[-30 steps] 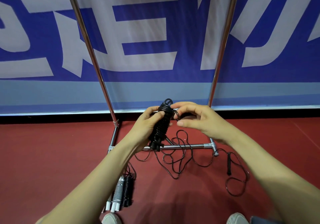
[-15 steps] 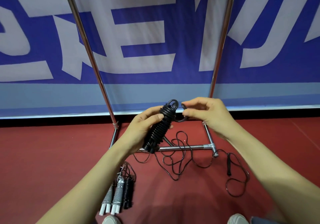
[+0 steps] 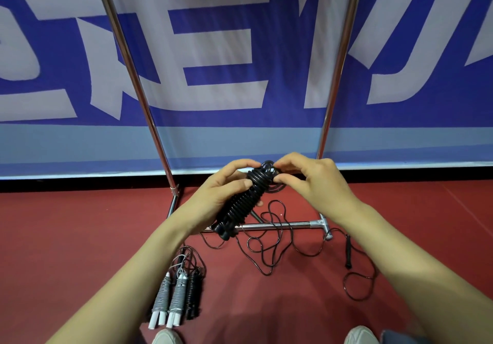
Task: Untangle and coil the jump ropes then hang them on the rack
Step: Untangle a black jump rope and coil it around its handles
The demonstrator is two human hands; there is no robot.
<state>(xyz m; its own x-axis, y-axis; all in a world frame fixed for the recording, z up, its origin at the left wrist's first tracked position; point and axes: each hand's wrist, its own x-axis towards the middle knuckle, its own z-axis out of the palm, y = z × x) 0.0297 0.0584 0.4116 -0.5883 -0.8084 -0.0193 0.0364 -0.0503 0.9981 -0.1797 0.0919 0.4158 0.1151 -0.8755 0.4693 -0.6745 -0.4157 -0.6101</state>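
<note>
Gripping coiled rope [image 3: 240,207] w/ left hand [image 3: 213,197], right hand [image 3: 317,183] pinching its top loop, over rack base bar [image 3: 277,226].

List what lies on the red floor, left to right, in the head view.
grey coiled ropes → black coiled rope → loose tangled rope → stray black handle

Head camera looks down, close over hands [image 3: 266,186].

a black cord-wrapped jump rope bundle [image 3: 241,205]; grey-and-white coiled rope bundles [image 3: 170,299]; a red floor [image 3: 80,237]; a blue banner with white lettering [image 3: 213,77]; a shiny silver metal rack [image 3: 277,226].
</note>
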